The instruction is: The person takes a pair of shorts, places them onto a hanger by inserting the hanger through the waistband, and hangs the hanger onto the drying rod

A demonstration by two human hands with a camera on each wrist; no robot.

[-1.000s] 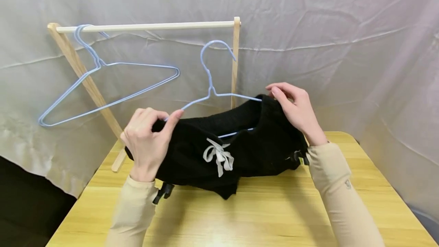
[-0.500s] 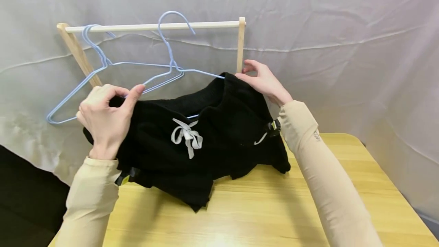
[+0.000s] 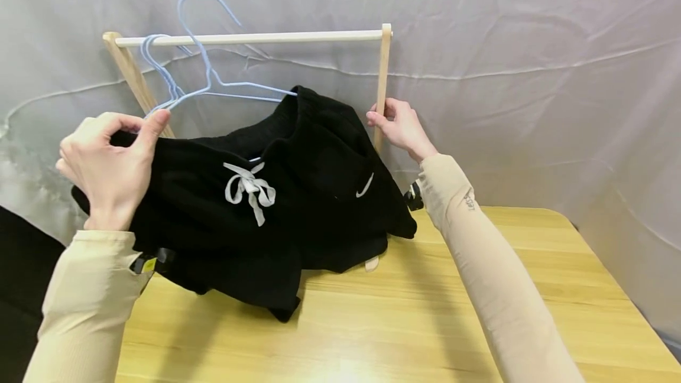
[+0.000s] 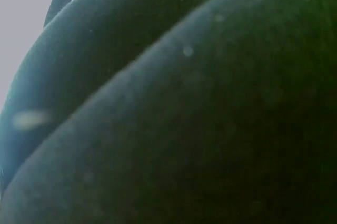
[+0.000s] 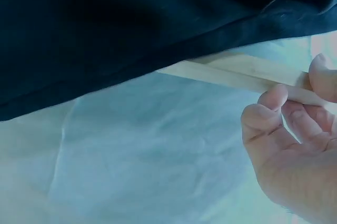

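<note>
In the head view my left hand (image 3: 109, 167) pinches a light blue wire hanger (image 3: 207, 67) at its left shoulder, together with the waistband of black shorts (image 3: 330, 194). The shorts hang from this hanger, a white drawstring bow (image 3: 249, 190) at their front. Above the rack's rail, the hanger's hook overlaps it in this view. My right hand (image 3: 401, 126) grips the right wooden post (image 3: 382, 75) of the rack, thumb in front and fingers behind. The right wrist view shows those fingers curled round the post (image 5: 231, 78). Dark cloth (image 4: 184, 118) fills most of the left wrist view.
Two or so blue hangers (image 3: 159, 67) hang at the left end of the white rail (image 3: 298, 36). The rack stands on a light wooden table (image 3: 511, 288), largely behind the shorts. A grey cloth backdrop (image 3: 505, 64) rises behind it.
My left hand has carried the hanger and shorts up and left toward the rail. My right hand has let go of the waistband and taken hold of the rack's right post.
</note>
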